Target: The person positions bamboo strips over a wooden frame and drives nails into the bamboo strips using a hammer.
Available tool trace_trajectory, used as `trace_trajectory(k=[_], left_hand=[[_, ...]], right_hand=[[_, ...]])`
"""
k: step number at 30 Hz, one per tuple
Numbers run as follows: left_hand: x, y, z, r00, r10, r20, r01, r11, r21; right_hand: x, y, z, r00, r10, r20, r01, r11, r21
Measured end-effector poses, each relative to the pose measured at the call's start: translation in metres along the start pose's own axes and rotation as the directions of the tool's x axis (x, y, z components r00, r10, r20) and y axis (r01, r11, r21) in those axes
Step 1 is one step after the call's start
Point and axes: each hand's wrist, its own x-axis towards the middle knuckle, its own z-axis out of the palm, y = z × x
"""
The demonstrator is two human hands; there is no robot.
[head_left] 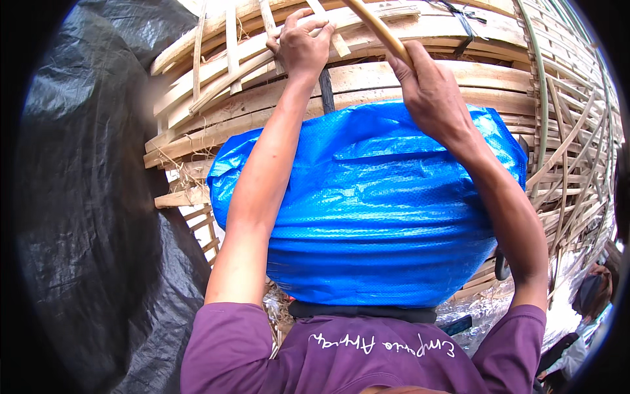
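At the top middle, my left hand (pixel 305 46) is closed against a rack of pale wooden slats, its fingers bent. Thin upright wooden strips (pixel 232 49) cross the slats (pixel 367 77) on either side of it. Whatever those fingers pinch is too hidden to make out. My right hand (pixel 430 88) is wrapped round a smooth, light brown wooden handle (pixel 380 29). The handle slants up and to the left, and its far end is cut off by the upper edge. Below both hands, a shiny blue woven-plastic sheet (pixel 374 217) covers my front from the waist to the slats.
A black plastic sheet (pixel 85 197) hangs along the left side. To the right, a lattice of split bamboo (pixel 567 144) curves down. Black strapping (pixel 467 29) is tied round the upper slats. Dry fibres (pixel 190 167) stick out at the slats' left ends. Dark cloth (pixel 594 289) lies at lower right.
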Motion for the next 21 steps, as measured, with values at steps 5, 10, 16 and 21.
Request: trace_trajectory(k=[5, 10, 16, 21], left_hand=[[0.001, -0.002, -0.001, 0.999, -0.032, 0.025, 0.033, 0.999, -0.034], [0.003, -0.004, -0.001, 1.000, 0.002, 0.011, -0.002, 1.000, -0.021], [0.003, -0.004, 0.000, 0.997, -0.054, 0.047, 0.054, 0.998, 0.011], [0.003, -0.006, 0.001, 1.000, 0.028, 0.009, -0.028, 0.999, -0.034]], right_hand=[[-0.005, 0.012, 0.005, 1.000, 0.012, 0.025, -0.011, 0.997, -0.071], [0.001, 0.001, 0.000, 0.998, -0.005, -0.056, 0.006, 1.000, 0.008], [-0.003, 0.013, 0.010, 0.997, 0.017, 0.073, -0.009, 0.993, -0.116], [0.001, -0.002, -0.003, 0.984, -0.120, -0.132, 0.125, 0.992, 0.025]])
